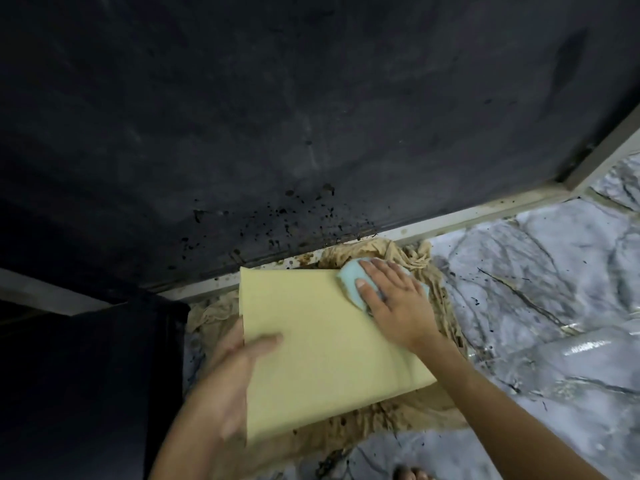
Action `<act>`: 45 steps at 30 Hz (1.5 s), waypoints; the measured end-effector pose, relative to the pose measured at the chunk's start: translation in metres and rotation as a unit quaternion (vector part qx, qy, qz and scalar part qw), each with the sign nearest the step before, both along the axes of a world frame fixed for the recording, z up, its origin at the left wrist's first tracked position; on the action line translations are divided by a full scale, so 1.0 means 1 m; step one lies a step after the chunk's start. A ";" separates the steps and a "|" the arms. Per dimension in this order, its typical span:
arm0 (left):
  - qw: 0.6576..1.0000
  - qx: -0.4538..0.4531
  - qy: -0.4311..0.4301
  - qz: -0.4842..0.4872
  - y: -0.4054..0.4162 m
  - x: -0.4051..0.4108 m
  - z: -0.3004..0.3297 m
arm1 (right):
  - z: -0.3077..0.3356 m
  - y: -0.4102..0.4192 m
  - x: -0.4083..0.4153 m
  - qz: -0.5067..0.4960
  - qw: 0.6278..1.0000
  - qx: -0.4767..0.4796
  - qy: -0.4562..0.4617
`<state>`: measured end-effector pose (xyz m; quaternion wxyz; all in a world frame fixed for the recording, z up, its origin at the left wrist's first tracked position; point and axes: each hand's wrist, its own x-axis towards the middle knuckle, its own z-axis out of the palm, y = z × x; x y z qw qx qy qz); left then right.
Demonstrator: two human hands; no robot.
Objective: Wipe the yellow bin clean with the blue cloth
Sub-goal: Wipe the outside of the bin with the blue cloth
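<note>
Yellow bin (329, 344) under right hand (393, 301) pressing blue cloth (349, 283).

Pale yellow bin (322, 341), light blue cloth (353, 282), stained tan rag (381, 420), grey-veined marble floor (536, 271).

Stained tan rag (401, 415) on marble floor (540, 271) — dark wall (277, 116) behind.

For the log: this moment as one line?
wiping | left hand holds bin | right hand presses cloth on bin | rag under bin
</note>
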<state>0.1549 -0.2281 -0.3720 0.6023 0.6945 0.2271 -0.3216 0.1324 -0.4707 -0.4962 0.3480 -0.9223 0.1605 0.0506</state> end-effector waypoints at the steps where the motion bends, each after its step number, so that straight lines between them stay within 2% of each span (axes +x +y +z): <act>1: 1.000 -0.007 0.004 -0.022 -0.006 0.015 0.007 | -0.002 -0.005 -0.002 -0.015 0.999 0.018 -0.028; 4: 0.998 0.045 -0.012 -0.052 -0.021 0.057 0.011 | -0.010 -0.019 -0.006 -0.031 0.991 0.086 -0.099; 8: 0.995 0.078 -0.060 -0.019 -0.028 0.072 0.001 | -0.007 -0.027 -0.003 -0.078 0.984 0.100 -0.123; 10: 0.993 0.066 -0.095 -0.020 -0.020 0.053 0.007 | 0.005 -0.028 -0.006 -0.124 0.975 0.110 -0.147; 13: 0.991 -0.002 -0.129 -0.041 -0.009 0.016 0.026 | 0.043 -0.033 -0.020 -0.183 0.947 0.158 -0.212; 17: 0.991 -0.043 -0.111 -0.055 -0.004 -0.008 0.033 | 0.096 -0.024 -0.040 -0.169 0.915 0.239 -0.279; 22: 0.991 -0.005 -0.128 -0.035 -0.005 -0.013 0.033 | 0.098 0.008 -0.043 -0.145 0.921 0.257 -0.253; 24: 0.992 0.000 -0.118 -0.039 -0.005 -0.017 0.031 | 0.099 0.033 -0.035 -0.114 0.920 0.299 -0.224; 25: 0.993 -0.009 -0.113 -0.038 -0.006 -0.018 0.028 | 0.103 0.047 -0.027 -0.070 0.931 0.289 -0.214; 28: 0.991 -0.037 -0.117 -0.053 -0.006 -0.018 0.022 | 0.122 0.087 0.007 0.081 0.960 0.164 -0.212; 31: 0.988 -0.059 -0.132 -0.047 -0.005 -0.020 0.021 | 0.132 0.096 0.030 0.214 0.963 0.093 -0.137; 33: 0.990 -0.066 -0.125 -0.031 -0.003 -0.021 0.018 | 0.121 0.083 0.027 0.255 0.963 0.050 -0.076; 35: 0.992 -0.057 -0.114 -0.020 -0.001 -0.023 0.015 | 0.103 0.058 0.015 0.214 0.976 0.005 -0.030; 37: 0.993 -0.048 -0.109 -0.011 -0.002 -0.024 0.015 | 0.082 0.024 0.007 0.119 0.992 -0.037 -0.004; 40: 0.992 -0.042 -0.120 -0.013 -0.005 -0.023 0.019 | 0.067 -0.012 0.003 -0.002 0.998 -0.044 0.033; 42: 0.993 -0.030 -0.115 -0.028 -0.008 -0.020 0.020 | 0.074 -0.005 0.004 0.005 0.998 -0.034 0.048; 45: 0.992 -0.021 -0.114 -0.038 -0.014 -0.022 0.026 | 0.103 0.041 0.012 0.102 0.995 -0.020 0.012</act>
